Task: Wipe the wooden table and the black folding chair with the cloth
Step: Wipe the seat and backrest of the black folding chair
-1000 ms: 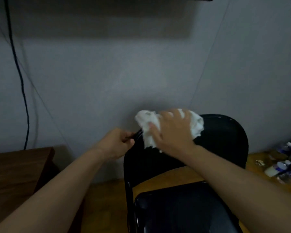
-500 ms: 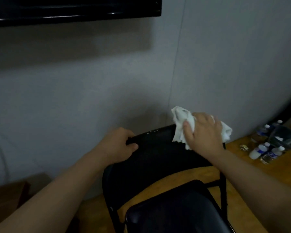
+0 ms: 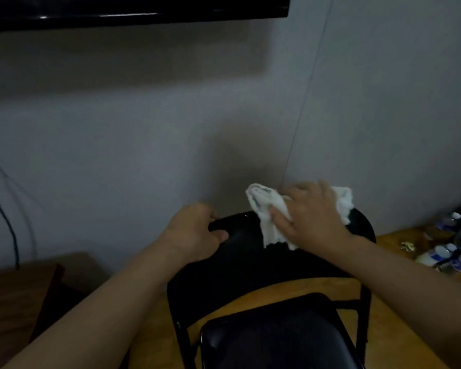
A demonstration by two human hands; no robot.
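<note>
The black folding chair [image 3: 250, 265] stands in front of me, its backrest facing me and its shiny seat at the bottom of the view. My left hand [image 3: 194, 235] grips the top left edge of the backrest. A crumpled white cloth [image 3: 266, 209] lies over the top right of the backrest, pressed there by my right hand [image 3: 314, 214], whose fingers spread over it. A corner of the wooden table [image 3: 14, 291] shows at the lower left, dark and partly hidden behind my left forearm.
A grey wall rises close behind the chair. A black screen edge [image 3: 133, 12] runs along the top. A dark cable [image 3: 3, 217] hangs down at the left. Several plastic bottles [image 3: 442, 259] lie on the wooden floor at the right.
The cloth and my right hand have slid from the backrest's top left toward its top right. My left hand kept its grip on the top edge. The view swung left and down.
</note>
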